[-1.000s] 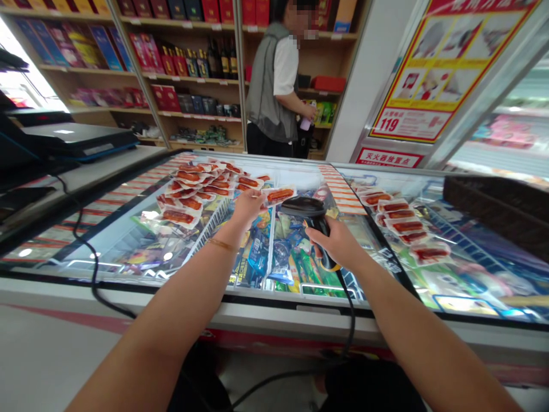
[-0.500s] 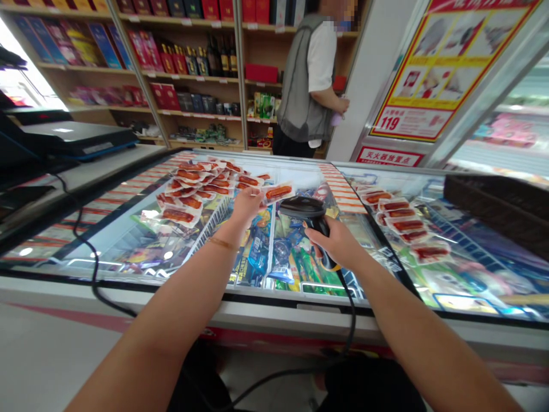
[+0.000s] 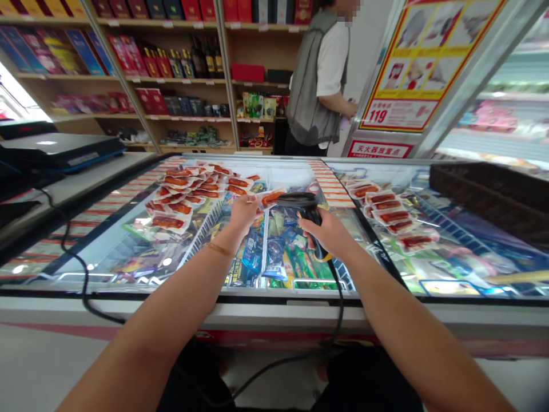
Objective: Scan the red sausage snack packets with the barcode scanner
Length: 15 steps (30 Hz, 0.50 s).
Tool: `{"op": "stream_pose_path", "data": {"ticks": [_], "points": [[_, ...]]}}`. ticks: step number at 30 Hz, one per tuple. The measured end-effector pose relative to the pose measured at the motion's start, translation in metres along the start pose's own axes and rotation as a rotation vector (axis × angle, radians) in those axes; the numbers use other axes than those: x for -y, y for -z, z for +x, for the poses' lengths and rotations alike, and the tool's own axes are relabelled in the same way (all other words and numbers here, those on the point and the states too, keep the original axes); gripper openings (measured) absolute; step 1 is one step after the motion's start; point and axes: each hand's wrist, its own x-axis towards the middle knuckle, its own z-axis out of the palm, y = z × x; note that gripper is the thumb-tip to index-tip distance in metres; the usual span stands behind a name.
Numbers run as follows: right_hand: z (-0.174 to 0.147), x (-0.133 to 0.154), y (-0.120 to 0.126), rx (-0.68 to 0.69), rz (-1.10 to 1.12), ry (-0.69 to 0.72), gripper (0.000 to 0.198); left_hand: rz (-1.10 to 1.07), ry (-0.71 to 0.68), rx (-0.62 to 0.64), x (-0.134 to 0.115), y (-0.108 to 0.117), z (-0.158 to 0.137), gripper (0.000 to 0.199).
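Observation:
My left hand (image 3: pixel 246 213) is closed on the edge of a clear vacuum pack with a reddish-brown sausage (image 3: pixel 271 198), held just above the freezer's glass top. In my right hand (image 3: pixel 328 232) is a black corded barcode scanner (image 3: pixel 297 199), its head overlapping the right end of that pack in view. My right fingers wrap round the scanner's handle. A pile of similar sausage packs (image 3: pixel 189 189) lies on the glass to the left of my left hand. Several more packs (image 3: pixel 390 212) lie in a column on the glass to the right.
The chest freezer (image 3: pixel 274 312) holds bagged goods under its glass. A dark brown basket (image 3: pixel 489 197) stands at right. The scanner's black cable (image 3: pixel 341 303) hangs over the front edge. A person in a grey vest (image 3: pixel 315 86) is behind the freezer, before shelves of boxes and bottles (image 3: pixel 184 63).
The scanner head now overlaps the end of the sausage pack, where a gap showed before. The view has shifted slightly, and the person behind stands nearer the wall poster.

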Motion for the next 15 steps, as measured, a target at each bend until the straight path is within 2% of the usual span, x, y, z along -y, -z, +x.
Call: {"op": "stream_pose_path", "data": {"ticks": [4, 7, 10, 15], "points": [[0.0, 0.005, 0.018, -0.054, 0.039, -0.011, 0.021, 0.015, 0.006, 0.068, -0.006, -0.031, -0.009, 0.012], [-0.007, 0.005, 0.043, -0.126, 0.031, 0.028, 0.022, 0.018, 0.025, 0.15, -0.014, -0.071, -0.014, 0.014], [-0.015, -0.004, 0.076, -0.226, -0.024, 0.022, 0.023, -0.021, 0.053, 0.217, -0.021, -0.125, -0.018, 0.014], [-0.028, -0.027, 0.137, -0.492, -0.072, -0.036, 0.023, -0.05, 0.06, 0.29, -0.026, -0.226, -0.02, 0.016]]}}
